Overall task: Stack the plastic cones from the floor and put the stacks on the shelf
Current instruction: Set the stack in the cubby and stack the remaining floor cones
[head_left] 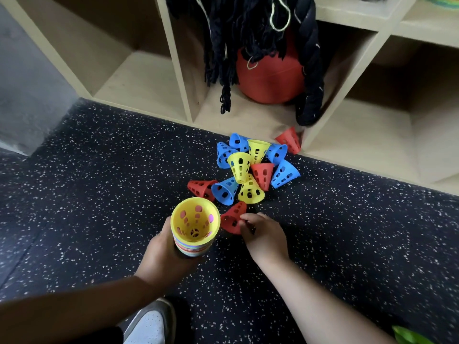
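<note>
My left hand (pixel 164 256) grips a stack of nested cones (pixel 195 225), mouth up, with a yellow cone innermost. Just to its right, my right hand (pixel 263 234) has its fingers closed on a red cone (pixel 231 219) lying on its side on the floor. Beyond it lies a pile of loose cones (pixel 250 170) in blue, yellow and red, all perforated. One more red cone (pixel 289 140) lies at the front edge of a shelf compartment. The wooden shelf (pixel 323 155) runs across the top of the view.
Dark speckled rubber floor (pixel 99 194) all around. In the middle shelf compartment sits an orange ball (pixel 270 78), with thick dark rope (pixel 310 70) hanging over it. My shoe (pixel 149 324) is at the bottom. A green object (pixel 412 336) shows at the bottom right.
</note>
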Action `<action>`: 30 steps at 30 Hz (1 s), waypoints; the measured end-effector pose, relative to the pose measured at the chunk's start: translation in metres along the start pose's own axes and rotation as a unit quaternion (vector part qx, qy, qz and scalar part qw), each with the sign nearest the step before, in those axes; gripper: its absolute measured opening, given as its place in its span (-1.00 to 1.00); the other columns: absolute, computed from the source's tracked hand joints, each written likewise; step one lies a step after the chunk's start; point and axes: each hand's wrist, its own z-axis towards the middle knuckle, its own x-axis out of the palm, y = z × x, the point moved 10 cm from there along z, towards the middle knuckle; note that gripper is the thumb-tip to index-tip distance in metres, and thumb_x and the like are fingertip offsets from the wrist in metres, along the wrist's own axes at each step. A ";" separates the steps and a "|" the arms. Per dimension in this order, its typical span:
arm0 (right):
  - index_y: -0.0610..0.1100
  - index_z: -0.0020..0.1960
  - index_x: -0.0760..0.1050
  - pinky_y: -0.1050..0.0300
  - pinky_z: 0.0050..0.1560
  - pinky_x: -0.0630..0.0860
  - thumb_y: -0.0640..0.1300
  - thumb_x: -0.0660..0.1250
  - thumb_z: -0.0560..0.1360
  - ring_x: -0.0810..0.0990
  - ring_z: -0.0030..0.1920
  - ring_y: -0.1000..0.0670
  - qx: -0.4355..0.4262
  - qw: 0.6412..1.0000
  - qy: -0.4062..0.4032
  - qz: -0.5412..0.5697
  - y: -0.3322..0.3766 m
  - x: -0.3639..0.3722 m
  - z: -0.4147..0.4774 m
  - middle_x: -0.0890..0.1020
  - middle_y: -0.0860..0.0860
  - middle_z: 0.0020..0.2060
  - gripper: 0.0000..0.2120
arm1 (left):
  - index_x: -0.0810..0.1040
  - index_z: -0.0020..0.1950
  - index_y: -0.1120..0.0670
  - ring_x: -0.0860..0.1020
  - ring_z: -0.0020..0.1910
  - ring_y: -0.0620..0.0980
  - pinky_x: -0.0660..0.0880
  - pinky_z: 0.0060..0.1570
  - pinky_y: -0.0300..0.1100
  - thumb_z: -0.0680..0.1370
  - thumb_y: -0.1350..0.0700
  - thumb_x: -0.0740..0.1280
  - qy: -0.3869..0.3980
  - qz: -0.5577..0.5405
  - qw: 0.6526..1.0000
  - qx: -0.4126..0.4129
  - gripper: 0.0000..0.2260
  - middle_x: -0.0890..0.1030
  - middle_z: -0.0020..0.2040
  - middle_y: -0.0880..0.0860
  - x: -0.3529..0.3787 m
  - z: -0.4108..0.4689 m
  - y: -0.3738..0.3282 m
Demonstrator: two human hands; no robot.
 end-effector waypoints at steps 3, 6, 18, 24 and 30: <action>-0.02 -0.09 0.54 0.08 -0.27 0.48 0.02 0.18 0.59 0.54 -0.20 -0.01 -0.023 0.999 -0.031 -0.021 0.001 -0.005 0.005 0.58 0.08 -0.19 -0.79 | 0.58 0.09 0.03 0.56 -0.19 -0.39 0.35 -0.30 -0.56 0.16 -0.25 0.41 0.002 -0.001 1.000 0.007 -0.41 0.62 -0.25 -0.26 0.000 0.003 0.000; -0.05 -0.08 0.56 0.10 -0.32 0.48 -0.08 0.29 0.56 0.57 -0.25 0.00 -0.072 0.990 -0.115 0.044 0.007 -0.027 0.003 0.63 0.05 -0.18 -0.90 | 0.56 0.10 0.03 0.56 -0.15 -0.39 0.36 -0.27 -0.57 0.19 -0.17 0.48 0.001 0.005 1.000 0.020 -0.46 0.61 -0.22 -0.27 -0.001 0.005 -0.002; 0.10 -0.07 0.64 0.41 -0.25 0.45 -0.26 0.40 0.50 0.55 -0.35 0.20 -0.076 0.925 -0.140 0.346 0.084 -0.146 -0.019 0.67 0.18 -0.30 -0.76 | 0.43 0.14 -0.13 0.55 -0.10 -0.42 0.40 -0.23 -0.55 0.14 -0.26 0.41 -0.005 -0.026 0.999 0.024 -0.39 0.56 -0.07 -0.48 -0.004 0.007 -0.011; 0.06 0.12 0.66 0.38 -0.29 0.43 -0.15 0.42 0.50 0.50 -0.40 0.19 -0.104 0.935 0.017 0.340 0.119 -0.125 -0.017 0.63 0.17 -0.33 -0.78 | 0.50 0.06 -0.08 0.58 -0.18 -0.39 0.42 -0.27 -0.46 0.17 -0.21 0.41 -0.016 -0.042 0.999 0.022 -0.49 0.64 -0.17 -0.35 -0.004 0.018 -0.010; 0.09 0.19 0.59 0.42 -0.21 0.45 -0.06 0.45 0.47 0.55 -0.31 0.13 -0.063 0.962 -0.027 0.265 0.077 -0.104 0.007 0.65 0.15 -0.16 -0.71 | 0.59 0.18 0.05 0.59 -0.06 -0.41 0.42 -0.11 -0.54 0.22 -0.29 0.47 -0.023 -0.079 0.995 0.058 -0.35 0.64 -0.08 -0.38 -0.014 0.032 -0.025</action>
